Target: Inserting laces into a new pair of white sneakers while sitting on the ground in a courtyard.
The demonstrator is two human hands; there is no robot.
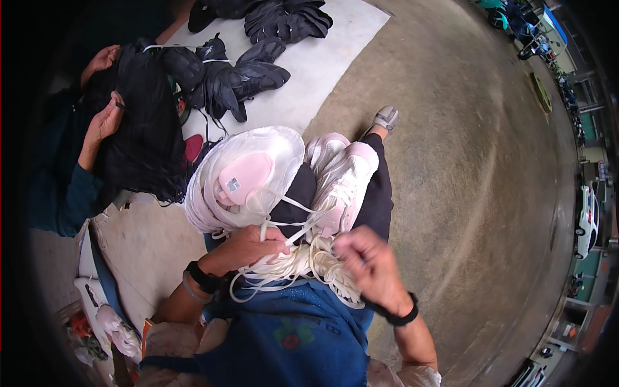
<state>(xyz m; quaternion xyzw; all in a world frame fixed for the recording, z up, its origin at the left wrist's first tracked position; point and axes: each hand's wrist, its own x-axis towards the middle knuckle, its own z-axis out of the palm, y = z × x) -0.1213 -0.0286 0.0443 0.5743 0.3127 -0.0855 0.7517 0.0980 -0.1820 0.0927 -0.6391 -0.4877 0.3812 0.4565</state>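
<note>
My left hand (pixel 255 246) is closed on a white shoelace (pixel 264 229), with loops of it hanging below the fingers. The lace runs up toward a white and pale pink shoe upper (pixel 271 143) just beyond this hand; a pink padded piece (pixel 246 175) with a small label lies on it. A bundle of cream shoelaces (pixel 335 274) rests on the blue apron (pixel 284 329) over my lap, between the hands. Smeared by motion, my right hand (pixel 367 261) is raised beside the bundle, its fingers bent; what they hold cannot be made out. White and pink shoes (pixel 345 180) lie across my leg.
At the far left another person's hands (pixel 106 122) work at a heap of black laces (pixel 145 142). Black shoe uppers (pixel 248 77) sit on a white sheet (pixel 348 39). Concrete floor (pixel 464 193) stretches to the right, with motorbikes and a white car (pixel 587 222) along the edge.
</note>
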